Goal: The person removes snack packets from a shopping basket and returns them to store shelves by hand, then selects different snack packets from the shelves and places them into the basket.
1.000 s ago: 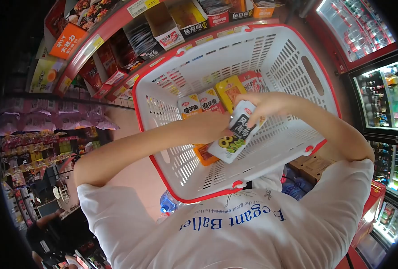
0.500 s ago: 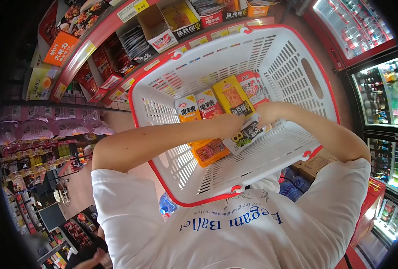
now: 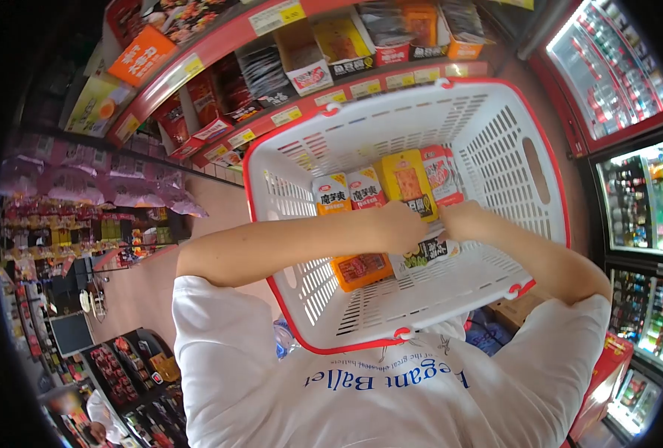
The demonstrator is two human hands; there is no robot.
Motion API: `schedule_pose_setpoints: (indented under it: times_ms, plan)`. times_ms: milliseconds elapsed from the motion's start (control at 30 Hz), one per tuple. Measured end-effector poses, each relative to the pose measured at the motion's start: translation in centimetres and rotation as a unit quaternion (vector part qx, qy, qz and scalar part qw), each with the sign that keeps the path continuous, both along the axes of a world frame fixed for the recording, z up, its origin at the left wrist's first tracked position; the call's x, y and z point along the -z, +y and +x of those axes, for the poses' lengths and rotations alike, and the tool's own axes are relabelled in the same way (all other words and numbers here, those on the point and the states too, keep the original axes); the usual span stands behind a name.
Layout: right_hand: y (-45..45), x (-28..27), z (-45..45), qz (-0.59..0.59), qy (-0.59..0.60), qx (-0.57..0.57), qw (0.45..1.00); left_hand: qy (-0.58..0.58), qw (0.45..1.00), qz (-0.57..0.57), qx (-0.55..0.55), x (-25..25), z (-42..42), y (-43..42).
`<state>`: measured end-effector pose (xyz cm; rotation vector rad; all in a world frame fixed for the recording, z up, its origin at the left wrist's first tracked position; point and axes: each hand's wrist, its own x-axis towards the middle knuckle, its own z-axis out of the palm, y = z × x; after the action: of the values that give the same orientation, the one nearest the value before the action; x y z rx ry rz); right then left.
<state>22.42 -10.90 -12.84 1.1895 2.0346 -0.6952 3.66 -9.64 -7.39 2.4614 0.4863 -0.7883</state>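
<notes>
A white shopping basket point(image 3: 391, 321) with red trim stands tilted in front of me, and both my hands are inside it. My left hand point(image 3: 402, 226) and my right hand point(image 3: 466, 222) meet with fingers closed at the upper edge of a white and dark snack packet point(image 3: 432, 256); the fingertips are partly hidden. Just behind them stands a yellow fish tofu packet point(image 3: 404, 175). Red and white packets point(image 3: 442, 175) are beside it on the right. Two konjac snack packets, one orange point(image 3: 331, 190) and one red point(image 3: 366, 187), stand on the left. An orange packet point(image 3: 361, 270) lies below my left forearm.
Store shelves point(image 3: 271, 116) with open snack boxes run along the far side of the basket. Lit drink coolers point(image 3: 641, 194) line the right. Purple packages point(image 3: 77, 179) hang at left. A cardboard box point(image 3: 521, 306) and bottles sit below the basket. Another person point(image 3: 104, 418) is at lower left.
My view has shifted, so the basket, hands and packets appear lower and farther right. Both hands stay together at the same packet, with the left hand now covering more of the yellow packet's lower part.
</notes>
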Motion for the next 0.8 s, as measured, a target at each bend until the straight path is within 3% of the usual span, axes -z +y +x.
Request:
schedule_pose_setpoints:
  times_ms: [67,133,200,233,300,333,433,567,633,700,800]
  plan:
    - [0.1,-0.7,0.1,0.054,0.019,0.032,0.998,-0.050,0.997,0.056,-0.020,-3.2,-1.1,0.3]
    - [0.5,-2.5,-0.2,0.100,0.055,0.025,0.993,-0.157,0.947,0.278,-0.044,-6.0,-2.3,0.6]
    - [1.2,-3.8,-0.6,0.157,0.078,0.066,0.982,-0.191,0.933,0.253,-0.168,-9.5,-4.1,1.4]
    - [1.3,-4.8,-0.9,0.161,0.077,0.056,0.982,-0.192,0.930,0.259,-0.176,-10.2,-5.6,1.5]
    - [1.7,-6.4,-1.9,0.203,0.170,0.073,0.961,-0.301,0.849,0.330,-0.282,-11.2,-8.8,1.8]
    - [2.0,-6.7,-2.4,0.208,0.170,0.065,0.961,-0.302,0.845,0.337,-0.287,-11.1,-10.1,2.0]
    - [2.4,-8.3,-4.4,0.275,0.313,0.052,0.907,-0.297,0.766,0.429,-0.377,-9.3,-13.0,2.5]
    - [5.0,-10.4,-8.1,0.264,0.339,0.015,0.903,-0.305,0.753,0.425,-0.399,-5.6,-14.4,2.4]
    - [7.2,-10.9,-10.8,0.368,0.408,-0.022,0.835,-0.320,0.752,0.418,-0.398,-5.3,-14.8,2.3]
    - [9.8,-11.5,-14.5,0.388,0.501,-0.019,0.773,-0.342,0.749,0.421,-0.382,-5.1,-15.0,2.4]
    - [12.5,-12.7,-18.8,0.369,0.450,0.027,0.813,-0.364,0.739,0.399,-0.403,-4.5,-15.6,2.7]
